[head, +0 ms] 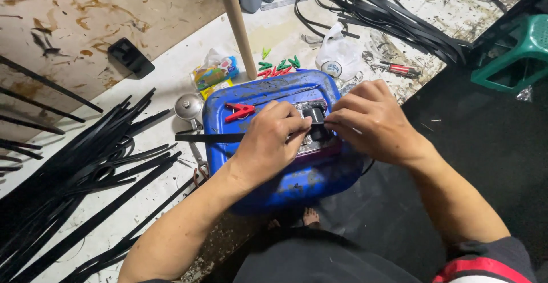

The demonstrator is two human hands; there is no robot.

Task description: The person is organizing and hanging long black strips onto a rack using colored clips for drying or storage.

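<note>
A flat black strap (208, 137) lies level across the blue drum (268, 89).

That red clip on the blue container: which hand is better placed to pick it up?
Probably the left hand. The red clip lies on the blue container just beside its knuckles, on its side. The right hand is farther off, across the black strap both hands pinch.

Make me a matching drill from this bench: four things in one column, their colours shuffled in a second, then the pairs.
Things:
1. container under both hands
2. clip on top of the container
3. stool at far right
4. strap held by the left hand

Colours:
A. black
B. red
C. blue
D. green

Pairs: 1-C, 2-B, 3-D, 4-A
</note>
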